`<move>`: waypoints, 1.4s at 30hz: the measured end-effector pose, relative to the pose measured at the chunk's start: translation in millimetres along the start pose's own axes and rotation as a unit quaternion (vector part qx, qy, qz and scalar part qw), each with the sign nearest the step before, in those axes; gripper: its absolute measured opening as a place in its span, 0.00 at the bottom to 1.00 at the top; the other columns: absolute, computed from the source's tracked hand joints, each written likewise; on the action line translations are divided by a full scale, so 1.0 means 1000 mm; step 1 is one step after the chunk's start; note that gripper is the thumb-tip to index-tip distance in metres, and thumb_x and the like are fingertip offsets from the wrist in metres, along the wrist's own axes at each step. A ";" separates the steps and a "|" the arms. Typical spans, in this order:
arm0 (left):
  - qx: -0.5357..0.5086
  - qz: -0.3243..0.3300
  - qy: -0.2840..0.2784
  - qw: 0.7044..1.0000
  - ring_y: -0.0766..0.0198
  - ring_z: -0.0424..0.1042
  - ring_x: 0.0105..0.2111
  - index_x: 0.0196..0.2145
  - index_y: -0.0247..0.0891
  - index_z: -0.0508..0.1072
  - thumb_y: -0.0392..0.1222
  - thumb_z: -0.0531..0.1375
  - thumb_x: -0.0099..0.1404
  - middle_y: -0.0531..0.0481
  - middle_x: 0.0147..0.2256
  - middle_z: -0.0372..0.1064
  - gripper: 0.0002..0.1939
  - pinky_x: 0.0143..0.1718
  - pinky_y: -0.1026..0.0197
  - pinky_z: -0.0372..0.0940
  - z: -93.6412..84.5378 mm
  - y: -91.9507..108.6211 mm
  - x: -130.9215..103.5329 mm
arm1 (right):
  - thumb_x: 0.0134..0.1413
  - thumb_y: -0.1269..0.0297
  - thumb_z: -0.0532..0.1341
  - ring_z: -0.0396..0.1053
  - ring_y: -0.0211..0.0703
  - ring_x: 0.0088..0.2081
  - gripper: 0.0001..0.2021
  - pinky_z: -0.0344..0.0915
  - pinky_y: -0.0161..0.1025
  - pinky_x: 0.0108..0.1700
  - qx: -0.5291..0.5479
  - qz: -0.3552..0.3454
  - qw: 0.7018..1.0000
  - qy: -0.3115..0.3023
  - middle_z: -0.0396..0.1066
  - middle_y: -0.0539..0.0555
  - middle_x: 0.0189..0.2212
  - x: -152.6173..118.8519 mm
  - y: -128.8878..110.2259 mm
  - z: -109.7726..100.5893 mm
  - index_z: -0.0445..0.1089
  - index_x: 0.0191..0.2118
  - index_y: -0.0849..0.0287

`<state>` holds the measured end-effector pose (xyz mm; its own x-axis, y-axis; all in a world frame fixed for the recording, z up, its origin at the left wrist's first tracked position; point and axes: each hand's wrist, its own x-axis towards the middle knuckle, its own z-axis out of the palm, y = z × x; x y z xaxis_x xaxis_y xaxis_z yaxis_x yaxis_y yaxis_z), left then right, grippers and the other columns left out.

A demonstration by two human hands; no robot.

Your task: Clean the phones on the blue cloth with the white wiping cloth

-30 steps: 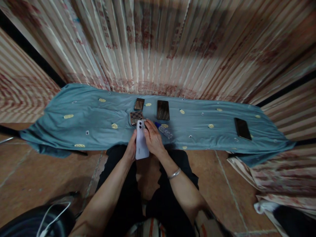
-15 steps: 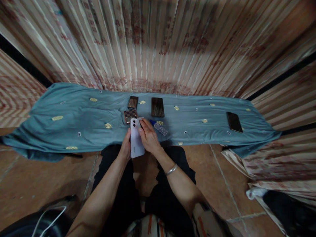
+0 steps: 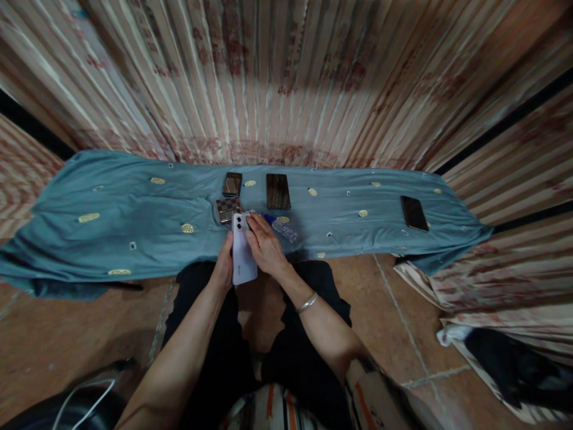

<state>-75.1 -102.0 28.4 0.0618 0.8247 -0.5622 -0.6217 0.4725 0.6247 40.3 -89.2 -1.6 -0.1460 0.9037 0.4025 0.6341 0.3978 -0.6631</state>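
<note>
A pale lilac smartphone point(image 3: 244, 254) is held over my lap at the bench's front edge, its back with two camera lenses facing up. My left hand point(image 3: 222, 261) grips its left edge. On its upper right side lies my right hand point(image 3: 265, 243), fingers bent against the phone; a silver bangle circles that wrist. Just beyond the phone sits a small checkered item point(image 3: 228, 209), partly covered by it. A clear, crinkled plastic piece point(image 3: 285, 229) with a blue end lies beside my right fingers.
A teal cloth point(image 3: 147, 221) with yellow pineapple prints covers the long bench. On it lie a small dark glossy item point(image 3: 233, 183), a dark tablet-like slab point(image 3: 278, 192) and, far right, a dark phone-like item point(image 3: 414, 213). Patterned curtains point(image 3: 268, 83) hang behind.
The whole view has shifted slightly, so the bench and its items appear further left. Both hands keep hold of the phone, with little change in their grip.
</note>
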 end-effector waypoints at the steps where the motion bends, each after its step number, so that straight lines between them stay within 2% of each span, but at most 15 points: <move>1: 0.003 -0.003 0.004 1.000 0.52 0.79 0.47 0.60 0.33 0.72 0.48 0.49 0.74 0.42 0.44 0.81 0.25 0.52 0.55 0.73 0.001 0.001 -0.001 | 0.72 0.59 0.49 0.56 0.47 0.70 0.24 0.53 0.50 0.73 -0.002 0.006 1.000 0.000 0.61 0.61 0.68 0.000 0.001 0.000 0.62 0.67 0.62; 6: 0.015 -0.008 0.034 0.999 0.54 0.79 0.47 0.60 0.32 0.71 0.48 0.45 0.76 0.43 0.41 0.81 0.26 0.54 0.56 0.72 0.008 0.005 -0.007 | 0.72 0.59 0.48 0.57 0.50 0.70 0.24 0.55 0.51 0.72 -0.012 0.018 1.000 0.003 0.61 0.64 0.67 -0.001 0.003 0.002 0.62 0.67 0.63; 12: -0.012 -0.005 -0.011 1.000 0.53 0.78 0.49 0.62 0.36 0.70 0.47 0.48 0.75 0.43 0.46 0.80 0.25 0.55 0.57 0.71 0.005 0.001 -0.005 | 0.71 0.59 0.49 0.54 0.49 0.71 0.25 0.53 0.53 0.73 0.001 -0.008 1.000 0.002 0.59 0.62 0.69 -0.001 0.002 0.002 0.60 0.68 0.61; 15: -0.022 -0.004 -0.014 1.000 0.53 0.78 0.51 0.63 0.36 0.69 0.47 0.47 0.75 0.43 0.47 0.80 0.25 0.55 0.56 0.70 0.004 0.001 -0.004 | 0.71 0.59 0.50 0.55 0.48 0.70 0.25 0.53 0.52 0.73 0.004 -0.008 1.000 0.007 0.60 0.59 0.68 -0.002 0.003 0.003 0.60 0.68 0.59; 19: -0.031 -0.009 -0.005 0.999 0.52 0.78 0.50 0.64 0.33 0.68 0.48 0.44 0.77 0.41 0.46 0.80 0.27 0.55 0.55 0.71 0.005 0.004 -0.005 | 0.72 0.58 0.48 0.57 0.50 0.69 0.25 0.56 0.52 0.72 0.000 0.007 1.000 0.011 0.61 0.63 0.67 -0.003 0.005 0.003 0.63 0.67 0.62; 22: -0.035 -0.027 0.004 0.999 0.53 0.79 0.49 0.62 0.32 0.69 0.49 0.46 0.76 0.41 0.42 0.81 0.27 0.54 0.56 0.71 0.004 0.005 -0.006 | 0.72 0.58 0.48 0.58 0.51 0.69 0.25 0.56 0.52 0.71 -0.002 0.010 1.000 0.013 0.62 0.65 0.67 -0.004 0.005 0.004 0.63 0.66 0.65; 28: -0.048 -0.021 0.011 0.999 0.55 0.79 0.48 0.61 0.33 0.71 0.47 0.47 0.76 0.44 0.40 0.82 0.24 0.54 0.59 0.71 0.008 0.005 -0.008 | 0.72 0.58 0.48 0.56 0.48 0.70 0.25 0.56 0.52 0.72 0.005 -0.035 0.999 0.007 0.61 0.61 0.68 -0.008 0.001 0.005 0.62 0.67 0.60; 32: -0.049 -0.025 0.015 0.998 0.55 0.79 0.49 0.61 0.31 0.70 0.47 0.47 0.76 0.43 0.41 0.82 0.25 0.56 0.58 0.70 0.010 0.006 -0.008 | 0.72 0.58 0.49 0.57 0.48 0.69 0.24 0.57 0.52 0.71 0.001 -0.021 1.000 0.015 0.62 0.61 0.67 -0.009 0.002 0.006 0.64 0.67 0.60; 36: -0.045 -0.026 0.007 0.999 0.55 0.79 0.49 0.62 0.30 0.69 0.48 0.45 0.77 0.43 0.41 0.82 0.27 0.58 0.57 0.68 0.008 0.006 -0.004 | 0.72 0.58 0.48 0.59 0.51 0.69 0.25 0.56 0.53 0.71 -0.004 -0.003 1.000 0.013 0.63 0.65 0.66 -0.011 0.005 0.004 0.65 0.65 0.65; 39: -0.044 -0.032 -0.005 0.998 0.55 0.79 0.48 0.62 0.28 0.69 0.48 0.44 0.77 0.42 0.42 0.82 0.28 0.57 0.57 0.68 0.006 0.004 0.000 | 0.72 0.58 0.47 0.58 0.53 0.69 0.26 0.56 0.53 0.71 -0.003 -0.014 1.000 0.005 0.62 0.68 0.66 -0.014 0.005 0.004 0.65 0.64 0.70; 42: -0.051 -0.034 -0.009 0.998 0.54 0.80 0.47 0.63 0.29 0.68 0.48 0.46 0.76 0.41 0.42 0.81 0.28 0.55 0.57 0.70 0.004 0.003 0.002 | 0.72 0.57 0.48 0.57 0.51 0.70 0.26 0.56 0.52 0.71 -0.001 -0.040 0.999 -0.008 0.62 0.67 0.67 -0.019 0.003 0.004 0.65 0.65 0.68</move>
<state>-73.9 -97.9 31.2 0.1203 0.7976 -0.5910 -0.6915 0.4945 0.5267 42.0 -104.5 -13.4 -0.2086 0.8711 0.4447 0.6217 0.4691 -0.6272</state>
